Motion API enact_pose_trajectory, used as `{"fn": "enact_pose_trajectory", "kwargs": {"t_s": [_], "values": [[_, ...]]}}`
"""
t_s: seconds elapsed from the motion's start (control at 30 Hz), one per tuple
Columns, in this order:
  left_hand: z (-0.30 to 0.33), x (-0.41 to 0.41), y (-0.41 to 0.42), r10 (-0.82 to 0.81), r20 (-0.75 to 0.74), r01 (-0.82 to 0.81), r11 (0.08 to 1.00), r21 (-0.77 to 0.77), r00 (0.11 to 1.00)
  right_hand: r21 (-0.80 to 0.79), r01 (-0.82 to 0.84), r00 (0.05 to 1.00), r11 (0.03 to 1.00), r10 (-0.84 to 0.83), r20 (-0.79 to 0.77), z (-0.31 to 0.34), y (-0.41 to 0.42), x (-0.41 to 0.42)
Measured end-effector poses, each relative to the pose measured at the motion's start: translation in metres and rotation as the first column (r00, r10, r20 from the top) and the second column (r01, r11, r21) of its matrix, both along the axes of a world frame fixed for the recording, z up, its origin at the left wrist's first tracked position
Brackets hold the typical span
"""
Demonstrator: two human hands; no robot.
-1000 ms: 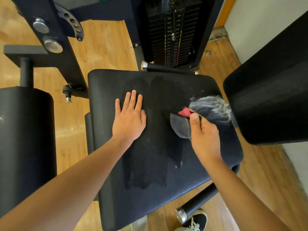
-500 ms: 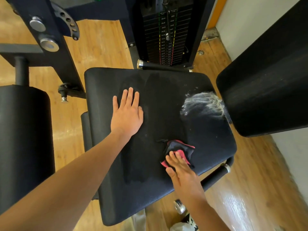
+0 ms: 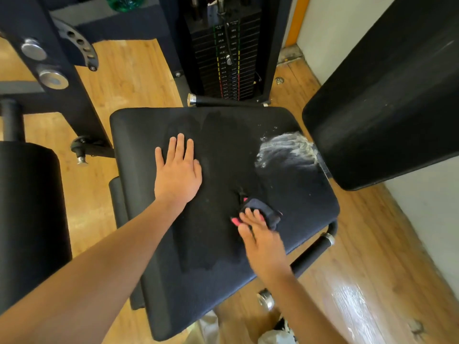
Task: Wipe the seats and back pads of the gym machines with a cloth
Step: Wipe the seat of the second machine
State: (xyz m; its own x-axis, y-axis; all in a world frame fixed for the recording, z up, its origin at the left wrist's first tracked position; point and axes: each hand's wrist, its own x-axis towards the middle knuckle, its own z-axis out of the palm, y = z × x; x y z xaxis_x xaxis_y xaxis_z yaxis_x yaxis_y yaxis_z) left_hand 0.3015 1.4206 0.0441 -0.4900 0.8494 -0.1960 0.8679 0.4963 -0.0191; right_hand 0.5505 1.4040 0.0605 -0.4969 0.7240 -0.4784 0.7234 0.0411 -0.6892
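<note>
R hand (image 3: 263, 240) fingers straight, pressed cloth (image 3: 263, 213) on seat (image 3: 285, 194); L hand (image 3: 177, 173) flat, fingers slightly spread. Risk: foam patch (image 3: 285, 151) beyond R fingertips missed if strokes stop short.

A weight stack (image 3: 227, 58) stands behind; perhaps a shoe (image 3: 283, 326) below.
</note>
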Motion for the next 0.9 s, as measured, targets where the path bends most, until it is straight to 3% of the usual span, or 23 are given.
{"fn": "enact_pose_trajectory", "kwargs": {"t_s": [0.17, 0.3, 0.43, 0.53, 0.6, 0.73, 0.9], "values": [[0.001, 0.0, -0.001, -0.006, 0.001, 0.006, 1.0, 0.005, 1.0, 0.102, 0.065, 0.998, 0.993, -0.066, 0.0, -0.009, -0.059, 0.001], [0.0, -0.001, 0.0, -0.011, 0.003, 0.011, 1.0, -0.007, 1.0, -0.069, 0.048, 0.997, 0.996, -0.052, -0.058, 0.014, -0.064, 0.005], [0.0, -0.001, -0.001, -0.01, 0.013, 0.01, 1.0, 0.004, 1.0, -0.216, 0.324, 0.933, 0.921, -0.349, -0.086, 0.044, -0.018, 0.014], [0.0, -0.002, -0.001, -0.014, 0.014, 0.013, 1.0, 0.007, 1.0, -0.128, 0.509, 0.851, 0.851, -0.52, -0.071, 0.053, 0.02, 0.018], [0.0, -0.002, -0.001, -0.016, 0.013, 0.016, 1.0, 0.005, 1.0, -0.071, 0.432, 0.892, 0.899, -0.437, -0.116, 0.051, 0.031, 0.015], [-0.001, -0.002, -0.001, -0.017, -0.005, 0.017, 1.0, 0.002, 1.0, 0.065, 0.028, 0.999, 0.997, -0.025, -0.046, 0.007, -0.004, 0.001], [-0.001, -0.001, -0.001, -0.02, -0.009, 0.02, 1.0, 0.006, 1.0, 0.155, 0.124, 0.992, 0.98, -0.119, -0.041, -0.024, -0.073, -0.005]]}}
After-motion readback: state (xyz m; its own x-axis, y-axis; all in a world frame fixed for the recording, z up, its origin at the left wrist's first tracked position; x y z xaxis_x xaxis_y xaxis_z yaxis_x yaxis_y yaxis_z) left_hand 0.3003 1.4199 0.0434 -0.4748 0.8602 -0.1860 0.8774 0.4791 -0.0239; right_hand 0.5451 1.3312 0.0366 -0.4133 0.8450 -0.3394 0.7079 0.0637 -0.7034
